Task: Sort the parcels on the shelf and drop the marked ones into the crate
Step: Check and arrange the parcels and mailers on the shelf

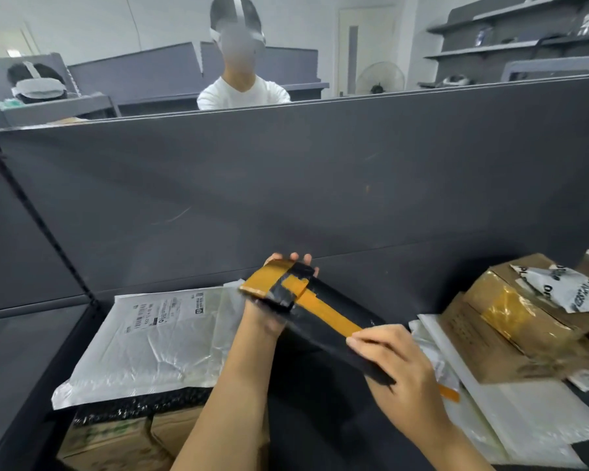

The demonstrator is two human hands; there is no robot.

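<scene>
My left hand (pixel 269 311) grips the far end of a flat black plastic parcel crossed with orange tape (pixel 320 317), fingertips curling over its top edge, while my right hand (pixel 395 365) clasps the near end, so I hold it tilted at lower centre of frame. Below it at lower left lies a white plastic mailer with a printed label (pixel 150 338), and at lower right sits a taped brown cardboard box (pixel 504 321), all against the dark grey shelf back panel (pixel 286 185).

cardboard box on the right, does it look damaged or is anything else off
Yes. The cardboard box on the right looks crushed and tilted, patched with yellowish tape, with a torn white poly bag draped over it. The black parcel in both hands is roughly taped but intact.
</scene>
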